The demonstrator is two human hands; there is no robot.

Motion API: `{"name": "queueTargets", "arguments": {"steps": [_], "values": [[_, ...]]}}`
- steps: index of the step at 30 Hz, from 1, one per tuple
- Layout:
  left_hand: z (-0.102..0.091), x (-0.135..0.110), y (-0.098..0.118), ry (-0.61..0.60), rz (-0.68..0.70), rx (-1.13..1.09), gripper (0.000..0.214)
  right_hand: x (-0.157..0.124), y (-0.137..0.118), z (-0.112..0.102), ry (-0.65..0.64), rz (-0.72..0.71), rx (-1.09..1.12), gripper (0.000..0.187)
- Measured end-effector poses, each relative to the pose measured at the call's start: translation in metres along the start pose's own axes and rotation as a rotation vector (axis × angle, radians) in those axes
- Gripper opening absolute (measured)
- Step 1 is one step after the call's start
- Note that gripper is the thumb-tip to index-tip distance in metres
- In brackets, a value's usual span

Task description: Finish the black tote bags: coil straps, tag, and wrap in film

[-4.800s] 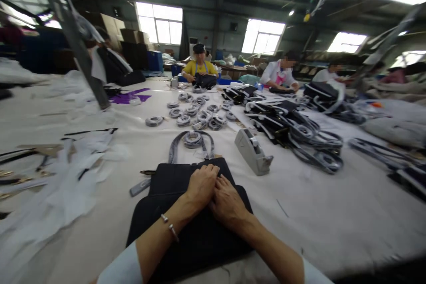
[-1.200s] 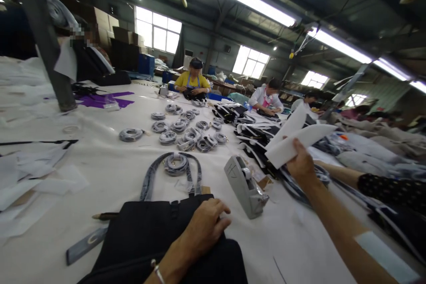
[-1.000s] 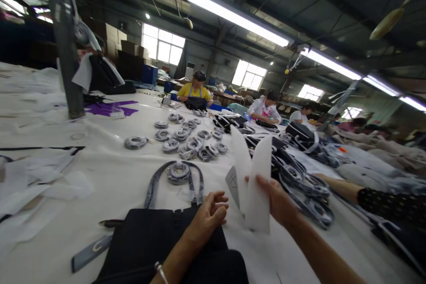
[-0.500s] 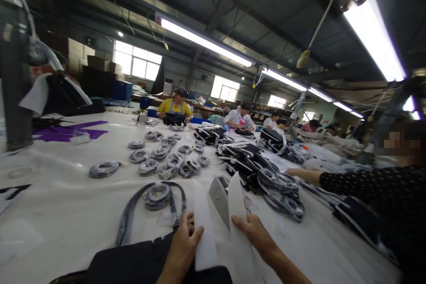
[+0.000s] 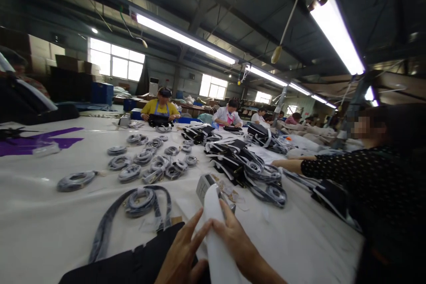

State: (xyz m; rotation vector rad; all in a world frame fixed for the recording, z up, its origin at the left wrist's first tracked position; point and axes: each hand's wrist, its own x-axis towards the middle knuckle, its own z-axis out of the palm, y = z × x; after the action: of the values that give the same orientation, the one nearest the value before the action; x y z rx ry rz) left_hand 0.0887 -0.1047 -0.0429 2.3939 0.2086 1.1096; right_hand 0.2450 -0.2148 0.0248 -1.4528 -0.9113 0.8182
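A white strip of paper or foam sheet (image 5: 214, 213) stands upright and slightly curled in front of me. My right hand (image 5: 238, 242) grips its right edge between thumb and fingers. My left hand (image 5: 184, 248) has its fingers stretched apart, the fingertips at the strip's left side. Beneath my left hand lies a black fabric bag (image 5: 129, 259), partly hidden by the hand. A plastic-wrapped strap (image 5: 106, 219) runs out from behind the bag, with a coiled strap (image 5: 140, 203) inside its loop. Just behind the strip is a small grey box (image 5: 201, 188).
Several coiled straps (image 5: 129, 173) lie across the white table (image 5: 33, 195). A pile of black bags with white strips (image 5: 233, 155) stands at centre right. A co-worker in a dotted black sleeve (image 5: 326, 166) reaches in from the right. Purple pieces (image 5: 66, 142) are at left.
The two white pieces held apart, one in each hand, now appear as one upright strip in my right hand. My left hand's fingers have spread. The view has turned to the right.
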Motion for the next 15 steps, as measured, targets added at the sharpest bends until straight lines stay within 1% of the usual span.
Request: {"name": "queueTargets", "arguments": {"steps": [1,3,5,6,7,8,9,10,11,12,13,14,15], "values": [[-0.002,0.0,0.0,0.033,0.0,0.031,0.065,0.0,-0.002,0.008,-0.016,0.014,-0.006,0.086],[-0.007,0.001,0.0,0.114,-0.048,0.012,0.048,0.001,-0.007,0.019,-0.063,0.027,-0.034,0.074],[-0.013,0.003,0.003,0.165,-0.121,-0.096,0.034,0.002,-0.013,0.021,-0.141,0.058,-0.056,0.07],[-0.015,0.005,0.006,0.18,-0.18,-0.169,0.028,0.002,-0.018,0.02,-0.15,0.053,-0.08,0.07],[-0.018,0.006,0.009,0.194,-0.262,-0.247,0.025,0.002,-0.023,0.017,-0.121,0.01,-0.134,0.069],[-0.019,0.008,0.012,0.208,-0.361,-0.321,0.026,0.002,-0.028,0.013,-0.065,-0.068,-0.216,0.064],[-0.021,0.01,0.015,0.227,-0.468,-0.387,0.032,0.002,-0.033,0.009,-0.009,-0.168,-0.314,0.055],[-0.022,0.012,0.016,0.251,-0.563,-0.445,0.038,0.0,-0.038,0.005,0.028,-0.272,-0.409,0.044],[-0.022,0.013,0.018,0.267,-0.631,-0.503,0.042,-0.001,-0.042,0.003,0.033,-0.352,-0.485,0.038],[-0.022,0.014,0.018,0.276,-0.673,-0.56,0.046,-0.002,-0.044,0.001,0.003,-0.393,-0.535,0.04],[-0.021,0.014,0.017,0.265,-0.692,-0.618,0.047,-0.003,-0.044,0.001,-0.053,-0.398,-0.56,0.044],[-0.021,0.014,0.016,0.24,-0.702,-0.673,0.049,-0.004,-0.042,0.002,-0.115,-0.379,-0.566,0.044],[-0.02,0.014,0.015,0.203,-0.71,-0.719,0.051,-0.004,-0.039,0.004,-0.167,-0.346,-0.558,0.036]]}}
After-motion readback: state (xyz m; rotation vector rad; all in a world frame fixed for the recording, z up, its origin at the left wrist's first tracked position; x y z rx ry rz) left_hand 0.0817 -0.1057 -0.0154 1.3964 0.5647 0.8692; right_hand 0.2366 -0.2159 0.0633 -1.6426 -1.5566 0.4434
